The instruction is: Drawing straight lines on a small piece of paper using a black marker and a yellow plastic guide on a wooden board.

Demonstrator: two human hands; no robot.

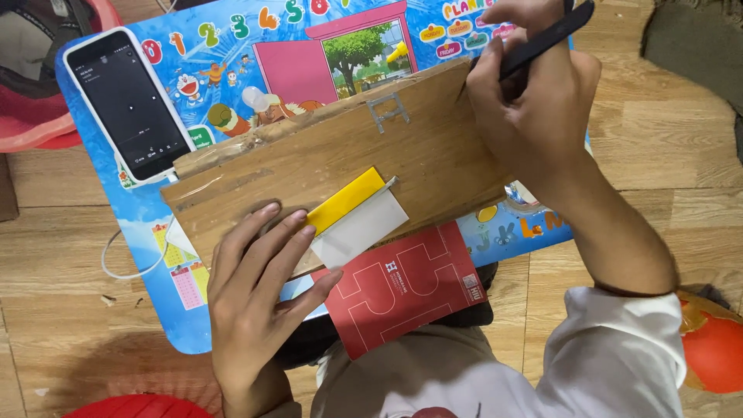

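While the left hand point(259, 298) lies flat with its fingers spread, pressing down on the near edge of a wooden board point(333, 166) and just touching a folded piece of yellow and white paper point(356, 217), the right hand point(534, 93) is closed around a black pen-like tool point(546, 39) at the board's far right corner. The tool's tip is hidden behind the hand, so whether it meets the board cannot be told. The paper lies on the board's near side, close to the left fingertips, and the board rests tilted across a small bench point(155, 310) with a bright cartoon-printed top.

By the look of it, the step in hand is steadying the board and paper with one hand while the other readies the tool; the next move would seem to call for bringing the tool over to the paper without letting the left hand's pressure slip.

Counted: one wooden board, with one small metal clip point(388, 110) fixed near its far edge; one folded paper; one black tool; one red booklet point(402, 286) lying under the board's near edge; one smartphone point(128, 104) with a white case at the bench's far left, a white cable point(128, 271) trailing from it; and one orange-red round object point(712, 348) on the wooden floor point(665, 131) to the right.
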